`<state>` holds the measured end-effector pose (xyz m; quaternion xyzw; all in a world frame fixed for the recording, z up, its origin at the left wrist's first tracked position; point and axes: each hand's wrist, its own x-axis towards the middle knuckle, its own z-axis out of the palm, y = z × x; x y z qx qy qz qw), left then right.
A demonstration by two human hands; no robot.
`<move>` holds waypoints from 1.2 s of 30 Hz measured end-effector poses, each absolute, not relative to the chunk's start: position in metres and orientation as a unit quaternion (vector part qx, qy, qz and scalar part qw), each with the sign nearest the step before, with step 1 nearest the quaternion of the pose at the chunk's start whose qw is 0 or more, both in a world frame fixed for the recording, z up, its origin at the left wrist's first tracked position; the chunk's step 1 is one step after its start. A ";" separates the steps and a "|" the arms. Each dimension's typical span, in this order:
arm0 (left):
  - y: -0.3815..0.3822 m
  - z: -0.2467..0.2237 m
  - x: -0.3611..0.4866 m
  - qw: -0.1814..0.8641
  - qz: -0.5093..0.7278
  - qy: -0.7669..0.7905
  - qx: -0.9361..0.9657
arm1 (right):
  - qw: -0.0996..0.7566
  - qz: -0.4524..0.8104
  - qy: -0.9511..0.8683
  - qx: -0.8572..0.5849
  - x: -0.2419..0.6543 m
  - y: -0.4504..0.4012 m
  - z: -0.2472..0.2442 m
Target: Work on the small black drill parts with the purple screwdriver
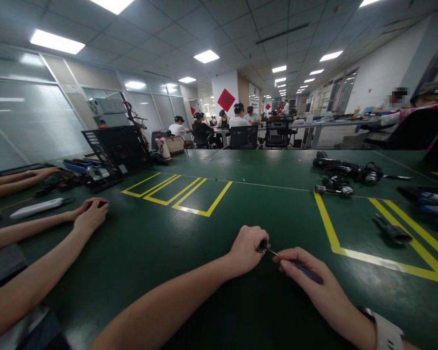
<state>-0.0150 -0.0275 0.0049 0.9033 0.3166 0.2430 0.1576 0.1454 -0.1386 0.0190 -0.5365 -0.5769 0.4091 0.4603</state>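
My left hand (246, 250) is closed around a small dark cylindrical part (263, 245), whose round open end faces right. In my right hand (304, 270) is a screwdriver (306, 273) with a dark handle, held like a pen. Its thin shaft reaches left to the rim of the cylinder; whether the tip is inside cannot be made out. Both hands are low over the green table (190, 253). Off to the right, a dark cup-shaped part with a narrow stem (396, 232) lies on its side.
Several black motor-like parts (350, 170) lie at the right rear. Yellow tape outlines (208, 213) mark the tabletop. At the left are another person's hands (91, 214), a white tool (38, 208) and a black frame (122, 148). Blue-handled tools (436, 209) lie at the right edge.
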 end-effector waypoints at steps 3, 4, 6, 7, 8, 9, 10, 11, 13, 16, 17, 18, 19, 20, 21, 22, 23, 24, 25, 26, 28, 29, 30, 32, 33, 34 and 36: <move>-0.029 0.008 -0.016 0.168 0.246 0.311 0.903 | 0.468 0.438 -0.560 -0.525 0.146 -0.138 0.018; -0.029 0.009 -0.016 0.177 0.248 0.313 0.900 | 0.475 0.451 -0.551 -0.517 0.146 -0.137 0.017; -0.030 0.011 -0.016 0.196 0.255 0.317 0.892 | 0.491 0.481 -0.529 -0.498 0.147 -0.135 0.017; -0.030 0.011 -0.016 0.206 0.259 0.319 0.888 | 0.499 0.494 -0.518 -0.489 0.147 -0.135 0.016; -0.029 0.011 -0.016 0.215 0.262 0.320 0.885 | 0.506 0.502 -0.509 -0.483 0.147 -0.134 0.016; -0.029 0.011 -0.016 0.221 0.264 0.319 0.883 | 0.509 0.508 -0.502 -0.480 0.146 -0.134 0.016; -0.029 0.011 -0.016 0.223 0.265 0.319 0.882 | 0.511 0.508 -0.499 -0.482 0.146 -0.134 0.016; -0.029 0.010 -0.016 0.220 0.266 0.319 0.883 | 0.509 0.504 -0.500 -0.486 0.146 -0.134 0.016; -0.028 0.009 -0.016 0.202 0.264 0.320 0.887 | 0.501 0.480 -0.514 -0.504 0.145 -0.135 0.016; -0.028 0.007 -0.015 0.165 0.250 0.317 0.900 | 0.479 0.434 -0.547 -0.531 0.144 -0.138 0.018; -0.028 0.007 -0.015 0.156 0.245 0.312 0.904 | 0.474 0.425 -0.555 -0.536 0.144 -0.139 0.019; -0.029 0.008 -0.015 0.149 0.242 0.309 0.908 | 0.470 0.422 -0.559 -0.537 0.144 -0.139 0.020; -0.029 0.008 -0.015 0.146 0.242 0.305 0.909 | 0.468 0.424 -0.560 -0.537 0.145 -0.139 0.020; -0.030 0.009 -0.015 0.147 0.245 0.303 0.909 | 0.467 0.431 -0.557 -0.535 0.145 -0.139 0.021; -0.030 0.009 -0.015 0.153 0.250 0.302 0.907 | 0.468 0.442 -0.550 -0.532 0.145 -0.139 0.021; -0.030 0.010 -0.016 0.161 0.257 0.303 0.904 | 0.472 0.457 -0.539 -0.527 0.146 -0.138 0.021; -0.030 0.011 -0.016 0.171 0.263 0.304 0.900 | 0.478 0.473 -0.526 -0.521 0.146 -0.137 0.021; -0.030 0.011 -0.016 0.181 0.269 0.306 0.895 | 0.486 0.488 -0.511 -0.514 0.147 -0.136 0.020; -0.030 0.011 -0.016 0.191 0.273 0.308 0.891 | 0.495 0.501 -0.498 -0.506 0.147 -0.135 0.020; -0.030 0.012 -0.016 0.200 0.274 0.311 0.888 | 0.503 0.510 -0.487 -0.500 0.147 -0.135 0.019; -0.030 0.012 -0.016 0.208 0.272 0.318 0.884 | 0.515 0.518 -0.475 -0.491 0.147 -0.134 0.018; -0.030 0.012 -0.016 0.208 0.270 0.323 0.883 | 0.519 0.517 -0.473 -0.490 0.146 -0.134 0.017; -0.030 0.012 -0.015 0.204 0.267 0.326 0.883 | 0.521 0.513 -0.473 -0.491 0.146 -0.134 0.016; -0.029 0.010 -0.015 0.195 0.262 0.330 0.885 | 0.521 0.497 -0.480 -0.502 0.146 -0.135 0.015; -0.029 0.009 -0.015 0.188 0.259 0.332 0.887 | 0.517 0.485 -0.489 -0.509 0.146 -0.135 0.015; -0.028 0.008 -0.015 0.181 0.255 0.334 0.889 | 0.510 0.472 -0.501 -0.516 0.146 -0.136 0.015; -0.028 0.007 -0.015 0.162 0.247 0.331 0.896 | 0.495 0.447 -0.525 -0.529 0.145 -0.137 0.016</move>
